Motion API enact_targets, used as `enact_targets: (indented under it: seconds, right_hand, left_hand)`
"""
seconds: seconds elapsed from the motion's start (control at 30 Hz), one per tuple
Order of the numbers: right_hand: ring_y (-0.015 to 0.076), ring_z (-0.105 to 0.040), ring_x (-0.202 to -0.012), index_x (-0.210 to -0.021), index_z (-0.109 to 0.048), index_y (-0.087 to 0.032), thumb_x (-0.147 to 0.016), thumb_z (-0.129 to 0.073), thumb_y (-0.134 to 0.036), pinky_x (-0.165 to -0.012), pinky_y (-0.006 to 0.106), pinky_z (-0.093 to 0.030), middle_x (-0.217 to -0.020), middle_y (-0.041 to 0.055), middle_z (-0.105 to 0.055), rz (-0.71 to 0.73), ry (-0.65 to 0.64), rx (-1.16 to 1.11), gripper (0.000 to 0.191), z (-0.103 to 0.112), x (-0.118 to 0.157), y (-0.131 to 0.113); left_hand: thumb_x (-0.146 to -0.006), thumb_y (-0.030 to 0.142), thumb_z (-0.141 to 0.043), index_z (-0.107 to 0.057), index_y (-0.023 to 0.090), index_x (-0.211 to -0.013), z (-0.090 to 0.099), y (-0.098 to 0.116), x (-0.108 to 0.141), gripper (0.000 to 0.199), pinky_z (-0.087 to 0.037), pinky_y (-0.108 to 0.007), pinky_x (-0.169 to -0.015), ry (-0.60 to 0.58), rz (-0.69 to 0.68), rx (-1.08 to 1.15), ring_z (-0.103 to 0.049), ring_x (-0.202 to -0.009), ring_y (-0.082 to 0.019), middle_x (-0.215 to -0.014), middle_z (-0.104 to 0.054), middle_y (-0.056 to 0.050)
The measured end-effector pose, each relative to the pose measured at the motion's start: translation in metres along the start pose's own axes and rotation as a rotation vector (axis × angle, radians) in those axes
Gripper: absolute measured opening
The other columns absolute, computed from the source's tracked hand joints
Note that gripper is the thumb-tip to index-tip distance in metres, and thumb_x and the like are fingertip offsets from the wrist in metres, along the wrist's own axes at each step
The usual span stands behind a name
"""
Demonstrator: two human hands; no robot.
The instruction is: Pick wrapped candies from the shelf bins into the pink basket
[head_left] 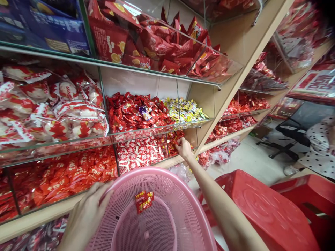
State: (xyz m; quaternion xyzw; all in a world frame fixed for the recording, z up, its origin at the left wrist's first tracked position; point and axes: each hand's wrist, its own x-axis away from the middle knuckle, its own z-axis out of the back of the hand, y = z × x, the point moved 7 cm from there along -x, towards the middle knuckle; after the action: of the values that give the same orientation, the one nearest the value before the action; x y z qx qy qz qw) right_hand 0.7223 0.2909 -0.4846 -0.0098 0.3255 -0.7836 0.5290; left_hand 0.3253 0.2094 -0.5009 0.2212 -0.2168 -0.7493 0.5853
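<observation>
A pink plastic basket (pixel 183 195) with mesh sides fills the lower middle, and a few small red-and-yellow packets (pixel 143 201) lie inside it. My left hand (pixel 90 209) grips its left rim, fingers over the edge. My right hand (pixel 184 149) reaches to the low shelf bin of red-and-gold packets (pixel 173 142), its fingers pressed together at the bin's front edge; what they hold, if anything, is too small to make out. Beside that bin lie red-and-white wrapped sweets (pixel 140 151). Above are red packets (pixel 133 111) and yellow packets (pixel 185 109).
Glass dividers and shelf fronts (pixel 157 130) edge the bins. Red plastic stools (pixel 261 209) stand at the right, near my right forearm. A person in a dotted garment (pixel 320 150) is at the far right by a black chair (pixel 293 134). Plastic bags (pixel 222 151) lie on the floor.
</observation>
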Motion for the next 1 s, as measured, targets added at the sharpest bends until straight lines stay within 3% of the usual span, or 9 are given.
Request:
enact_targets:
  seconds: [0.13,0.23,0.33,0.47,0.57,0.63,0.73,0.9,1.0]
  right_hand:
    - [0.0147,-0.055,-0.068,-0.12,-0.049,-0.013,-0.079,-0.049,-0.023,-0.067,0.027,-0.043,-0.082,0.0017,-0.059,-0.002,0.103,-0.247,0.042,0.019,0.027,-0.007]
    - [0.0136,-0.052,-0.065,-0.104,-0.055,-0.017,-0.074,-0.057,-0.032,-0.065,0.027,-0.044,-0.077,-0.0002,-0.057,-0.029,0.167,-0.694,0.033,0.03,0.064,-0.023]
    - [0.0129,-0.054,-0.067,-0.086,-0.052,-0.02,-0.066,-0.069,-0.032,-0.065,0.026,-0.044,-0.074,-0.0019,-0.059,-0.126,-0.004,-1.061,0.029,0.019,0.103,-0.049]
    - [0.0101,-0.054,-0.059,-0.086,-0.051,-0.022,-0.061,-0.076,-0.03,-0.06,0.023,-0.044,-0.066,-0.0063,-0.057,-0.221,-0.312,-1.273,0.037,-0.002,0.139,-0.085]
    - [0.0099,-0.054,-0.055,-0.104,-0.053,-0.025,-0.061,-0.078,-0.028,-0.056,0.022,-0.045,-0.06,-0.0092,-0.055,-0.193,-0.43,-1.278,0.049,-0.005,0.148,-0.099]
    - [0.011,-0.058,-0.057,-0.112,-0.054,-0.026,-0.062,-0.078,-0.026,-0.057,0.024,-0.048,-0.067,-0.007,-0.059,-0.154,-0.461,-1.252,0.055,-0.004,0.149,-0.103]
    - [0.0135,-0.064,-0.065,-0.109,-0.058,-0.027,-0.064,-0.077,-0.027,-0.065,0.029,-0.054,-0.089,-0.0021,-0.066,-0.114,-0.491,-1.284,0.049,-0.005,0.151,-0.106]
    - [0.0184,-0.07,-0.079,-0.104,-0.061,-0.024,-0.066,-0.077,-0.029,-0.083,0.036,-0.053,-0.078,-0.0024,-0.069,-0.134,-0.614,-1.364,0.041,-0.018,0.162,-0.109]
    - [0.0181,-0.07,-0.083,-0.103,-0.06,-0.023,-0.067,-0.076,-0.03,-0.085,0.035,-0.052,-0.08,-0.0016,-0.07,-0.135,-0.661,-1.392,0.04,-0.023,0.166,-0.11]
  left_hand:
    - [-0.091,0.041,-0.029,-0.059,0.019,-0.12,0.006,0.011,0.011,0.047,-0.042,-0.045,-0.086,-0.032,0.059,-0.197,-0.06,-0.099,-0.033,-0.113,-0.057,-0.009]
    - [-0.093,0.035,-0.028,-0.058,0.018,-0.119,0.01,0.021,0.013,0.044,-0.044,-0.045,-0.081,-0.059,0.059,-0.342,-0.062,-0.096,-0.034,-0.115,-0.058,-0.011]
    - [-0.093,0.034,-0.027,-0.059,0.014,-0.117,0.011,0.038,0.012,0.044,-0.046,-0.044,-0.077,-0.1,-0.015,-0.539,-0.063,-0.091,-0.032,-0.113,-0.059,-0.015]
    - [-0.093,0.03,-0.029,-0.063,0.009,-0.105,0.009,0.07,0.001,0.042,-0.049,-0.04,-0.061,-0.04,-0.133,-0.743,-0.063,-0.08,-0.033,-0.094,-0.056,-0.015]
    - [-0.091,0.019,-0.035,-0.052,0.01,-0.13,-0.006,0.099,-0.011,0.043,-0.049,-0.046,-0.074,-0.013,-0.393,-0.672,-0.06,-0.088,-0.033,-0.101,-0.057,-0.018]
    - [-0.091,0.022,-0.04,-0.058,0.013,-0.123,-0.017,0.104,-0.02,0.038,-0.047,-0.045,-0.079,-0.057,-0.497,-0.61,-0.056,-0.095,-0.032,-0.103,-0.059,-0.015]
    - [-0.092,0.022,-0.039,-0.066,0.013,-0.108,-0.023,0.098,-0.031,0.033,-0.046,-0.041,-0.078,-0.049,-0.525,-0.504,-0.055,-0.093,-0.029,-0.094,-0.06,-0.013]
    - [-0.093,0.035,-0.037,-0.066,0.022,-0.114,-0.018,0.079,-0.037,0.038,-0.043,-0.034,-0.075,0.019,-0.507,-0.271,-0.052,-0.088,-0.021,-0.091,-0.059,-0.007]
    - [-0.094,0.036,-0.037,-0.066,0.023,-0.113,-0.018,0.075,-0.036,0.038,-0.041,-0.032,-0.074,0.018,-0.527,-0.196,-0.052,-0.087,-0.02,-0.09,-0.059,-0.005]
